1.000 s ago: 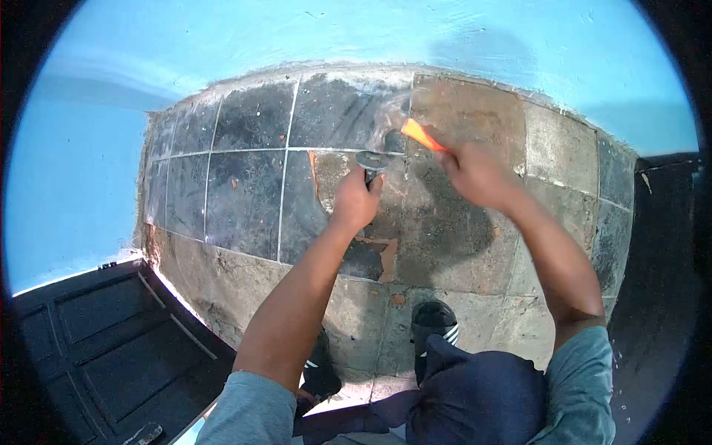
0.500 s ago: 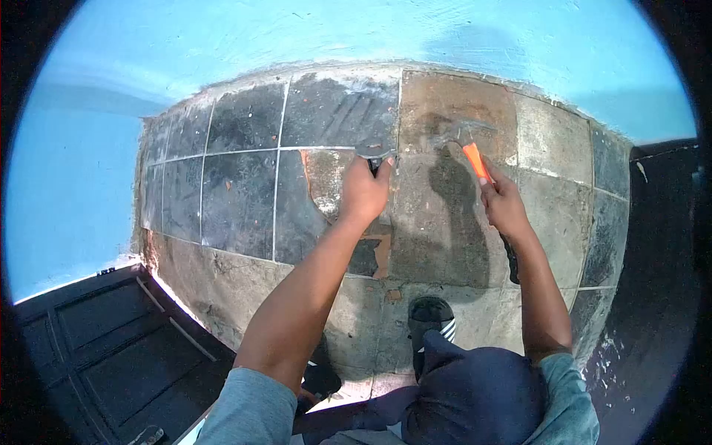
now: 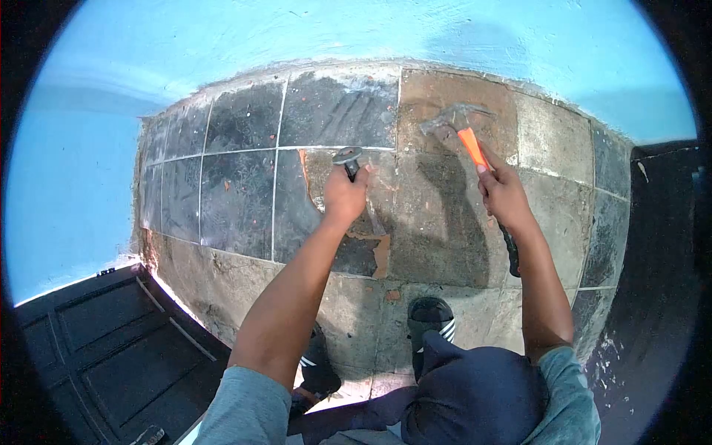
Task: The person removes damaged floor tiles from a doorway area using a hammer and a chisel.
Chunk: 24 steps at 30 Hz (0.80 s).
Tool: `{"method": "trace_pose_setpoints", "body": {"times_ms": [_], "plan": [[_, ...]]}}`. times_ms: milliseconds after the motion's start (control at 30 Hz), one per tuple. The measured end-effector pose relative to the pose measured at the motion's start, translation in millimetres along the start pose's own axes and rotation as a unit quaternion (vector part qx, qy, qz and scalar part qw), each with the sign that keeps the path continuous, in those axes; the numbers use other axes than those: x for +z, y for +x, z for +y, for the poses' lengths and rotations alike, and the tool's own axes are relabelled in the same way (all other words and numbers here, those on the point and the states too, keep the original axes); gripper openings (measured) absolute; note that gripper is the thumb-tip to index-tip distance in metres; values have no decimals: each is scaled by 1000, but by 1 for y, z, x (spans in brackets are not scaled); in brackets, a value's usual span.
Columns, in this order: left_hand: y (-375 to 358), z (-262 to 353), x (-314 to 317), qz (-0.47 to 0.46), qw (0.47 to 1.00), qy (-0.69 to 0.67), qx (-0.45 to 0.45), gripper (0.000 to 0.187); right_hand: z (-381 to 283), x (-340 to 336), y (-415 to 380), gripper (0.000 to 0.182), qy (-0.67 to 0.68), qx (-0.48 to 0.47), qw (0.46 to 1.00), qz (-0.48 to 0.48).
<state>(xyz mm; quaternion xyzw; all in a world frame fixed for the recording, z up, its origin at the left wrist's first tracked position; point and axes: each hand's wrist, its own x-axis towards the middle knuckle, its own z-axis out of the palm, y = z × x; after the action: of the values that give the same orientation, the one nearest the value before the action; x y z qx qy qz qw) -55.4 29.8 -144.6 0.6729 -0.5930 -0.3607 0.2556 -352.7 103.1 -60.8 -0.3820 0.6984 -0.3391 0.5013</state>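
Observation:
My left hand (image 3: 346, 194) is closed around the black grip of a chisel (image 3: 347, 156), whose round grey top faces up. Its tip is hard to make out below my fist, over a partly broken dark tile (image 3: 295, 204). In my right hand (image 3: 507, 194) is a claw hammer (image 3: 472, 145) with an orange and black handle. The hammer's metal head is raised to the right of the chisel, apart from it. Beneath my left hand, the broken tile shows a rough patch and an orange-brown edge.
Dark tiles (image 3: 237, 189) with pale joints cover the left of the floor, and bare grey-brown squares (image 3: 437, 245) lie to the right. A blue wall (image 3: 356, 33) bounds the far side. A dark panelled door (image 3: 119, 334) stands lower left. My sandalled foot (image 3: 430, 319) is close by.
My left hand and the chisel have shifted left and slightly down, the chisel's round top tilting more into view. The hammer head has moved slightly up, still in my right hand.

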Motion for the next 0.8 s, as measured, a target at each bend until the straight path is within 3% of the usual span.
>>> {"method": "trace_pose_setpoints", "body": {"times_ms": [133, 233, 333, 467, 533, 633, 733, 800], "plan": [[-7, 5, -1, -1, 998, 57, 42, 40, -21, 3, 11, 48, -50, -62, 997, -22], [-20, 31, 6, 5, 989, 130, 64, 37, -52, -3, 19, 47, -138, -161, 977, -5], [-20, 37, 13, 11, 991, 129, 33, 36, -100, -6, 15, 46, -146, -174, 974, -4], [-15, 22, 15, 43, 991, 104, 74, 35, -115, 6, 25, 45, -176, -288, 941, 27], [-15, 21, 13, 39, 992, 88, 79, 35, -118, 19, 30, 45, -230, -303, 925, 1], [-19, 25, 14, 62, 994, 57, 71, 36, -136, 37, 29, 43, -431, -178, 870, -162], [-22, 24, 10, 47, 992, 75, 90, 36, -153, 30, 37, 41, -395, -210, 876, -181], [-23, 26, 9, 52, 993, 72, 80, 35, -153, 21, 53, 40, -327, -349, 874, -87]]}}
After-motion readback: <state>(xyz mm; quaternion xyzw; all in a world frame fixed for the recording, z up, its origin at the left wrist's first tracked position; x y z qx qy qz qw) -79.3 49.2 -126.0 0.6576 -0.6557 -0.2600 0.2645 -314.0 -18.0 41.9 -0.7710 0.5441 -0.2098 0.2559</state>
